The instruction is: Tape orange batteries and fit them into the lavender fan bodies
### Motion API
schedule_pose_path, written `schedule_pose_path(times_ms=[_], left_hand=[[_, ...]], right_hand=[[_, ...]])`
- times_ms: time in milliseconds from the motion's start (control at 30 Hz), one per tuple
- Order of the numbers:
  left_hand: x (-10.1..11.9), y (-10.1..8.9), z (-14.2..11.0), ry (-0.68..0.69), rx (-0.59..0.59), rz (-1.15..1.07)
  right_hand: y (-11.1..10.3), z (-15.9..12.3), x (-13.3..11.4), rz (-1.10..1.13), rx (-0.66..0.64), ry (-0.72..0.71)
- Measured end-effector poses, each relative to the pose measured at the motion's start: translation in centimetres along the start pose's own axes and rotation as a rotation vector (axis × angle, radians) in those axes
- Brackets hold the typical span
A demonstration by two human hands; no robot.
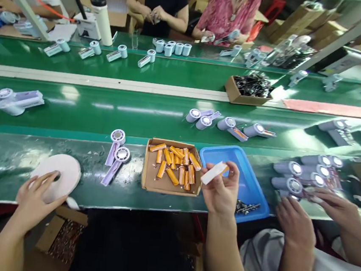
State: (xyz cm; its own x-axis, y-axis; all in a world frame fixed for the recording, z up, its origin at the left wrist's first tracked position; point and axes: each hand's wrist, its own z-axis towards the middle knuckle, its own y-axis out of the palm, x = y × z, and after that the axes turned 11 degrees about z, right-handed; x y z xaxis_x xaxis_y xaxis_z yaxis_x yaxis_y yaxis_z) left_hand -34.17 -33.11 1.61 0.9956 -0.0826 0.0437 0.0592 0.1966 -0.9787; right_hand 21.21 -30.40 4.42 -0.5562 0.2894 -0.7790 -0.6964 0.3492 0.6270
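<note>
My left hand (33,200) rests on a large white tape roll (65,171) lying flat near the table's front edge, fingers over its centre. My right hand (221,190) is raised above the blue tray (217,156) and grips an orange battery cell wrapped in white tape (214,173). Between my hands a shallow cardboard box (150,179) holds several loose orange battery cells (174,164). Two lilac fan halves (116,155) lie left of the box.
A co-worker's hands (316,212) at my right work beside grey-lilac fan bodies (304,173). More fan parts (213,121) ride the green conveyor (105,115). Small screws (247,207) lie in the blue tray. Other people sit across the line. A carton (58,239) stands below.
</note>
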Motion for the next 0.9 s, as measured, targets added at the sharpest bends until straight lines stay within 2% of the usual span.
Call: schedule_pose_path(times_ms=[67, 133, 200, 233, 300, 333, 400, 433, 467, 533, 567, 633, 733, 800, 900], left_hand=[[2.9, -0.8, 3.2, 0.015, 0.105, -0.061], [8.7, -1.8, 7.9, 0.137, 0.162, -0.15], [16.8, -2.3, 13.8, 0.338, 0.075, -0.223], [21.3, -2.1, 17.0, 0.453, -0.018, -0.247], [30.7, -1.0, 23.2, 0.637, -0.155, -0.255], [35.3, -0.1, 26.0, 0.684, -0.201, -0.227], [43.5, 2.1, 30.2, 0.674, -0.291, -0.127], [46.9, 3.1, 31.6, 0.654, -0.361, -0.091], [49.7, 4.0, 32.5, 0.617, -0.422, -0.06], [53.6, 5.2, 33.3, 0.535, -0.484, -0.012], [54.6, 5.6, 33.5, 0.503, -0.481, 0.002], [55.3, 6.1, 34.1, 0.485, -0.438, 0.007], [53.0, 6.5, 35.8, 0.61, -0.392, -0.021], [49.3, 6.7, 36.7, 0.738, -0.369, -0.011], [40.4, 7.7, 36.8, 0.841, -0.318, -0.031]], right_hand=[[-1.9, -0.9, 0.3, 0.019, 0.019, -0.004], [-3.1, -1.1, 0.0, 0.055, 0.04, -0.028], [-3.5, -0.6, -0.6, 0.088, 0.049, -0.053], [-3.4, -0.2, -1.0, 0.097, 0.048, -0.062], [-2.9, 0.3, -1.5, 0.109, 0.04, -0.061], [-2.6, 0.4, -1.7, 0.115, 0.038, -0.055], [-2.0, 0.2, -1.9, 0.128, 0.045, -0.041], [-1.9, -0.1, -2.0, 0.134, 0.052, -0.034], [-1.9, -0.6, -2.0, 0.14, 0.063, -0.034], [-2.3, -1.5, -2.0, 0.149, 0.082, -0.034], [-2.7, -1.8, -2.0, 0.153, 0.091, -0.03], [-3.4, -2.1, -2.0, 0.164, 0.108, -0.022], [-4.2, -2.0, -1.9, 0.191, 0.147, -0.019], [-4.4, -1.9, -1.7, 0.2, 0.163, -0.02], [-4.8, -1.7, -1.4, 0.169, 0.132, -0.01]])
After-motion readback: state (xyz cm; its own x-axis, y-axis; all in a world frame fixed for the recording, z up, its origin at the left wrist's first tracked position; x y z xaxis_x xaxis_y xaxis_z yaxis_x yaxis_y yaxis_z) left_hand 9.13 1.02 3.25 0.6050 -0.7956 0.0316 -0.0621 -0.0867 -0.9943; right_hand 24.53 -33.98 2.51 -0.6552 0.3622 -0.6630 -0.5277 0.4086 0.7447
